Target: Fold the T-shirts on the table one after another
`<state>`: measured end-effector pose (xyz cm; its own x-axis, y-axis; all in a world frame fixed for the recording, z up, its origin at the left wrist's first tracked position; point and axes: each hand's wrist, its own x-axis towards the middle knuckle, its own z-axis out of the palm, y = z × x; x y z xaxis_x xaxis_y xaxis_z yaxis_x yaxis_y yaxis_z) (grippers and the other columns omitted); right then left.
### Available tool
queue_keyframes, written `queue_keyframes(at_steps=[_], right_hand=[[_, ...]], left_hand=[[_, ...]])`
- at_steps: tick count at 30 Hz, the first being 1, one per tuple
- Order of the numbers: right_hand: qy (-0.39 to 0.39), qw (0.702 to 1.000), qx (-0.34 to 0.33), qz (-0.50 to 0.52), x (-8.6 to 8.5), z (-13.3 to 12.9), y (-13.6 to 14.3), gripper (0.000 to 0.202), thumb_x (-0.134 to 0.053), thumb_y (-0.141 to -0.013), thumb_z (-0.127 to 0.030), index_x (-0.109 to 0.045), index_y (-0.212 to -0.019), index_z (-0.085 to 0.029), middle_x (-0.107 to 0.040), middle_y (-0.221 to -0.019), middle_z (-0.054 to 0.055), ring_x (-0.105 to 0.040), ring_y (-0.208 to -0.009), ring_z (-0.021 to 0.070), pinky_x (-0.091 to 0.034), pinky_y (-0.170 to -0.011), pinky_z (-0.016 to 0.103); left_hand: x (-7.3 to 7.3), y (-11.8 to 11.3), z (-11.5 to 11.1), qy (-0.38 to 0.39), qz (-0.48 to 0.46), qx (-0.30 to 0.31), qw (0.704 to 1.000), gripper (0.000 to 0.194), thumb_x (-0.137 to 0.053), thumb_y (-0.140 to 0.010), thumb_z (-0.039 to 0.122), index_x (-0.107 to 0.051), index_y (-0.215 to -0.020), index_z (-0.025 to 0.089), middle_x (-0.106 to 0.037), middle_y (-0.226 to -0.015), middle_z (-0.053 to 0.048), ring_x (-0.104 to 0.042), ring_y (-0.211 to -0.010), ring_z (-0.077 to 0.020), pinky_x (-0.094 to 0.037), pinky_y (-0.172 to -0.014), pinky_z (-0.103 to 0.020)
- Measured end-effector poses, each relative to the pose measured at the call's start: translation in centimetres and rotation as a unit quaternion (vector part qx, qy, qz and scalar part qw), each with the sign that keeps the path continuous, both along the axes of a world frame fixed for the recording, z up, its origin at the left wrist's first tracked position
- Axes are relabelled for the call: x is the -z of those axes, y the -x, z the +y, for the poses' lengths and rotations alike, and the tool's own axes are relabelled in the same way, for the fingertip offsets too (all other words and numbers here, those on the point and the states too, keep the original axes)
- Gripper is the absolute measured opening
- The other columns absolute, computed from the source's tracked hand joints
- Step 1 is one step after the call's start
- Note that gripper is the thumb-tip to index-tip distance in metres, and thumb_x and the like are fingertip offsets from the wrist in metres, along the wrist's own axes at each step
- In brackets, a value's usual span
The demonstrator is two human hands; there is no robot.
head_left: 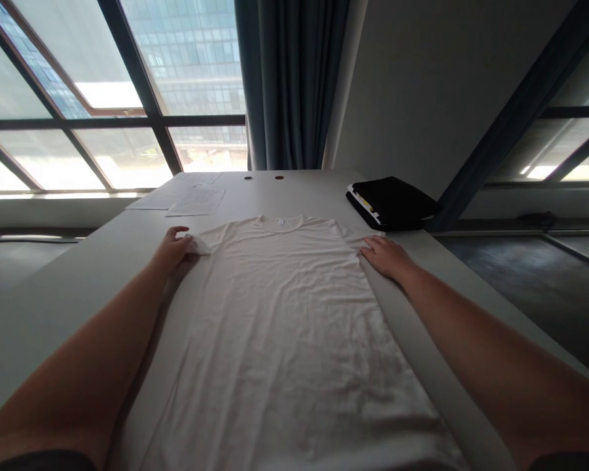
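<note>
A white T-shirt [285,327] lies spread flat on the table, its neckline facing away from me and its hem running out of view at the bottom. Soft wrinkles cross the cloth. My left hand [173,246] is closed on the end of the left sleeve, thumb and fingers pinching the fabric. On the other side, my right hand [385,255] lies over the right sleeve with its fingers stretched out flat on the cloth. Part of that sleeve is hidden beneath the fingers.
A black folder [397,201] with papers inside sits just beyond my right hand. Several paper sheets [196,199] lie at the far left of the white table [314,190]. Two round cable holes are near the far edge. A dark curtain [292,85] and windows stand behind.
</note>
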<state>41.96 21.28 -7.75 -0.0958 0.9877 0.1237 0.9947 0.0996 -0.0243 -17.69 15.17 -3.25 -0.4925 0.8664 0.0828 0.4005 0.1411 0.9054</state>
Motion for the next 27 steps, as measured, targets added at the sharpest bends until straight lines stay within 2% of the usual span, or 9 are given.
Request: queue_keyframes(at_steps=[3, 6, 9, 12, 14, 16, 21, 23, 27], right_hand=[[0.002, 1.0, 0.001, 0.0, -0.1, 0.0, 0.0, 0.063, -0.034, -0.106, -0.056, -0.052, -0.155, -0.021, -0.043, -0.164, 0.012, -0.042, -0.15, 0.0301, -0.035, -0.124, 0.047], [-0.003, 1.0, -0.002, 0.003, -0.1, 0.1, 0.0, 0.062, -0.036, -0.105, -0.056, -0.053, -0.155, -0.022, -0.044, -0.163, 0.012, -0.043, -0.149, 0.0302, -0.036, -0.123, 0.048], [-0.009, 1.0, -0.004, 0.009, 0.0, 0.2, 0.0, 0.061, -0.038, -0.105, -0.056, -0.054, -0.154, -0.024, -0.045, -0.163, 0.011, -0.044, -0.148, 0.0309, -0.037, -0.122, 0.05], [-0.007, 1.0, 0.0, 0.011, -0.1, 0.3, 0.1, 0.061, -0.038, -0.104, -0.057, -0.053, -0.155, -0.026, -0.044, -0.164, 0.01, -0.044, -0.147, 0.032, -0.037, -0.121, 0.052], [-0.002, 1.0, 0.002, 0.01, -0.2, 0.2, 0.2, 0.062, -0.037, -0.105, -0.057, -0.052, -0.156, -0.026, -0.044, -0.164, 0.009, -0.044, -0.148, 0.0322, -0.037, -0.121, 0.052], [0.001, 1.0, 0.006, 0.008, -0.4, 0.1, 0.3, 0.062, -0.037, -0.105, -0.057, -0.052, -0.156, -0.026, -0.043, -0.164, 0.009, -0.043, -0.148, 0.0325, -0.037, -0.121, 0.053], [0.001, 1.0, 0.006, 0.003, -0.6, -0.2, 0.4, 0.062, -0.036, -0.105, -0.056, -0.052, -0.156, -0.025, -0.043, -0.165, 0.009, -0.044, -0.148, 0.0324, -0.037, -0.122, 0.053], [0.003, 1.0, 0.005, 0.001, -0.6, -0.2, 0.4, 0.062, -0.036, -0.105, -0.057, -0.051, -0.156, -0.025, -0.043, -0.165, 0.009, -0.044, -0.148, 0.0323, -0.037, -0.122, 0.052], [-0.003, 1.0, -0.001, 0.009, -0.6, 0.0, 0.3, 0.06, -0.038, -0.104, -0.054, -0.054, -0.154, -0.024, -0.045, -0.163, 0.009, -0.045, -0.147, 0.0315, -0.037, -0.122, 0.051]], left_hand=[[-0.4, -0.5, -0.2, 0.004, -0.066, 0.047, 0.997, 0.029, -0.072, -0.079, 0.028, -0.069, -0.105, 0.017, -0.069, -0.076, -0.003, -0.063, -0.06, -0.015, -0.055, -0.058, -0.025], [-0.4, -0.7, -0.1, 0.02, -0.042, 0.037, 0.998, 0.03, -0.077, -0.072, 0.029, -0.071, -0.099, 0.016, -0.071, -0.076, -0.005, -0.066, -0.063, -0.0171, -0.055, -0.055, -0.025], [-0.3, -0.8, 0.4, 0.029, 0.083, 0.017, 0.996, 0.036, -0.074, -0.075, 0.032, -0.073, -0.107, 0.017, -0.074, -0.081, -0.006, -0.071, -0.07, -0.0211, -0.057, -0.061, -0.029], [-0.5, -1.8, 1.1, 0.005, 0.27, 0.015, 0.963, 0.042, -0.066, -0.083, 0.032, -0.073, -0.122, 0.018, -0.077, -0.106, -0.011, -0.075, -0.098, -0.0293, -0.06, -0.087, -0.041], [-0.9, -3.2, 1.3, -0.046, 0.372, 0.048, 0.926, 0.044, -0.06, -0.088, 0.029, -0.071, -0.13, 0.019, -0.071, -0.131, -0.013, -0.068, -0.122, -0.0316, -0.053, -0.107, -0.044], [-1.2, -4.9, 1.2, -0.096, 0.439, 0.103, 0.887, 0.049, -0.056, -0.092, 0.028, -0.066, -0.139, 0.02, -0.059, -0.15, -0.011, -0.059, -0.135, -0.0312, -0.047, -0.116, -0.043], [-0.8, -8.5, 0.4, -0.126, 0.514, 0.316, 0.788, 0.061, -0.052, -0.098, 0.042, -0.048, -0.158, 0.031, -0.04, -0.167, -0.005, -0.063, -0.13, -0.0283, -0.052, -0.112, -0.04], [-0.2, -9.0, 0.2, -0.12, 0.507, 0.34, 0.783, 0.06, -0.049, -0.1, 0.048, -0.048, -0.158, 0.032, -0.041, -0.167, -0.004, -0.063, -0.13, -0.0277, -0.05, -0.113, -0.041], [1.2, -8.4, 0.6, -0.033, 0.485, 0.332, 0.808, 0.068, -0.042, -0.102, 0.059, -0.045, -0.16, 0.024, -0.044, -0.165, -0.01, -0.056, -0.14, -0.0307, -0.043, -0.121, -0.044]])
